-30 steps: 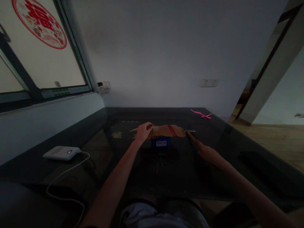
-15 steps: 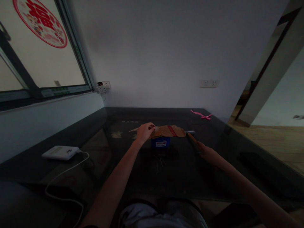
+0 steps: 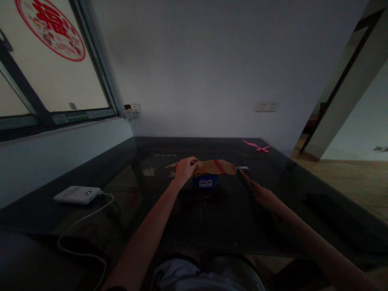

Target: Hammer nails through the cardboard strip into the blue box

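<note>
A piece of brown cardboard (image 3: 209, 166) with a red stripe lies across the top of a blue box (image 3: 205, 182) that has a white label. Over the cardboard's left part is my left hand (image 3: 185, 169), thumb and fingers pinched together; whatever is between them is too small to make out. My right hand (image 3: 264, 195) is closed around the wooden handle of a hammer (image 3: 245, 176), whose metal head is beside the cardboard's right end. Several thin, nail-like pieces (image 3: 205, 204) lie loose on the table in front of the box.
The dark glossy table (image 3: 230, 226) reaches to the wall. A white power bank (image 3: 79, 195) with a white cable (image 3: 77, 221) sits at the left. A pink ribbon (image 3: 261, 148) lies near the back right corner, and a dark flat object (image 3: 339, 220) at the right.
Almost nothing differs. My left hand has shifted very slightly to the right; the cardboard, the box and the hammer stay where they were.
</note>
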Demonstrator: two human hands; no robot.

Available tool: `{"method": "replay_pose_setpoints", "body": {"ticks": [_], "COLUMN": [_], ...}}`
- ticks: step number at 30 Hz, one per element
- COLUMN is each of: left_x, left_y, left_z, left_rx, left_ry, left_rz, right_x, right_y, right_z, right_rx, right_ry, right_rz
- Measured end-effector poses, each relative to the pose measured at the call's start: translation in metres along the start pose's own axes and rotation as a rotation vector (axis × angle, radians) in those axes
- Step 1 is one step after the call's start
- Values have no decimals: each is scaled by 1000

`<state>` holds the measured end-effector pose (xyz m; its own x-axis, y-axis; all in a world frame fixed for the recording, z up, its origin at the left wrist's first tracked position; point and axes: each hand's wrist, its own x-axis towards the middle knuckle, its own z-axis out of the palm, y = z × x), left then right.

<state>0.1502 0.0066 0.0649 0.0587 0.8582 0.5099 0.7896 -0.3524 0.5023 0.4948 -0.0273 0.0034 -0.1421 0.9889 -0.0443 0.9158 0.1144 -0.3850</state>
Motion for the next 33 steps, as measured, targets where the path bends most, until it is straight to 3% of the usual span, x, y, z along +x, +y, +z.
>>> {"method": "replay_pose_setpoints", "body": {"ticks": [7, 16, 20, 26, 30, 33], "left_x": [-2, -3, -2, -1, -1, 0], "left_y": [-1, -2, -3, -8, -10, -11], "left_z": [1, 1, 2, 6, 8, 9], "left_rx": [18, -25, -28, -68, -65, -80], "left_ry": [-4, 13, 17, 37, 40, 35], "left_rz": [-3, 14, 18, 21, 13, -4], "right_x": [-1, -5, -15, -48, -72, -84], "right_y": [4, -14, -33, -79, -109, -129], "right_z": [2, -2, -18, -65, -92, -100], "right_rx": [141, 324, 486, 805, 947, 1041], "right_ry": [60, 174, 227, 359, 228, 73], "right_rz": [-51, -59, -32, -57, -180, -247]}}
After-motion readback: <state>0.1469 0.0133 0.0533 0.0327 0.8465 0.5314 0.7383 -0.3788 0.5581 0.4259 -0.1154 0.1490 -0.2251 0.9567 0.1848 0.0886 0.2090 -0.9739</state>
